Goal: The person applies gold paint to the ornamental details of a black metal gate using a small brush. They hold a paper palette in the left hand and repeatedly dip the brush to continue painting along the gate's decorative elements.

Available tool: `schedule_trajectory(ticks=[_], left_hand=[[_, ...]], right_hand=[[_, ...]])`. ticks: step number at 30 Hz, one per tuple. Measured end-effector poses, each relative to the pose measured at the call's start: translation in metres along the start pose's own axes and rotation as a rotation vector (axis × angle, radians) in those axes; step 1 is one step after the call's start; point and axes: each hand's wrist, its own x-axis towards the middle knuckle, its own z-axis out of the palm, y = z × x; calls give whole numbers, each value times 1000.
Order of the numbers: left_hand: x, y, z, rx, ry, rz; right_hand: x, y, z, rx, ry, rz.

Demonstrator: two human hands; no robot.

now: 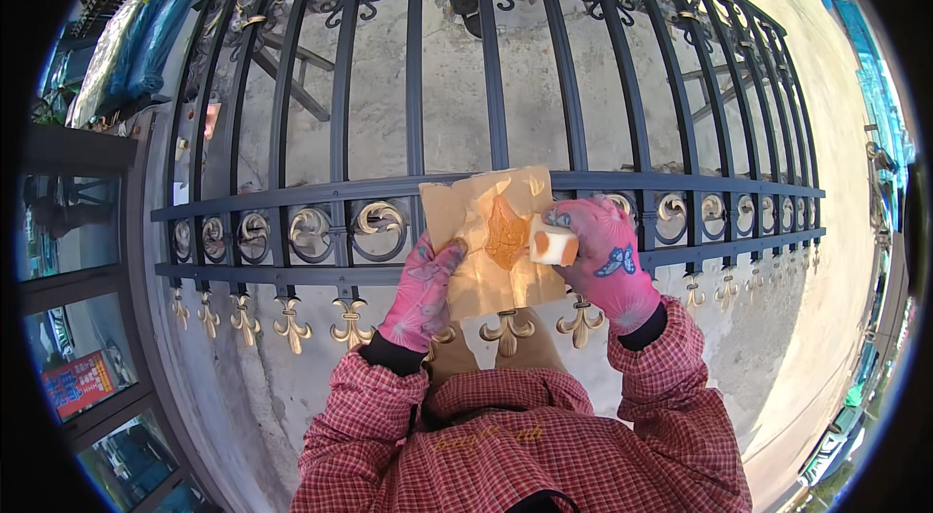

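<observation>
Overall, a concrete ground [452, 129] underlies the site, and a dark metal railing [491, 85] lies across the view, its long bars running away from the person. Angled dark supports [306, 100] show through the bars, presumably placed to carry the railing clear of the ground; contact is not visible. A brown sheet [505, 291] is held over the lower rails, in front of the person's body, most likely to keep it within reach of both hands.

The right hand [604, 265], in a pink patterned glove, is curled at the sheet's right side. The left hand [423, 294], gloved alike, pinches the sheet's left edge — thumb on the upper face, fingers hidden beneath. That hold appears chosen to steady the sheet and leave its middle uncovered.

Gold-coloured scrolls [381, 222] sit between the two lower rails. An orange-brown smear [507, 233] occupies the sheet's middle, facing up. Smallest is the white sponge block [554, 243], orange-stained and gripped at its right end by the right hand — apparently so that its left end points to the smear. Whether it touches the sheet cannot be confirmed.
</observation>
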Motion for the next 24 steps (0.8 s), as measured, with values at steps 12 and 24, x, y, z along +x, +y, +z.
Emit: schedule_trajectory(ticks=[12,24], left_hand=[[-23,35,-70,24,25,-47],[-24,43,-101,24,83,16]], right_hand=[[-33,-4,30,237,420,362],[-29,73,119,213,501,609]])
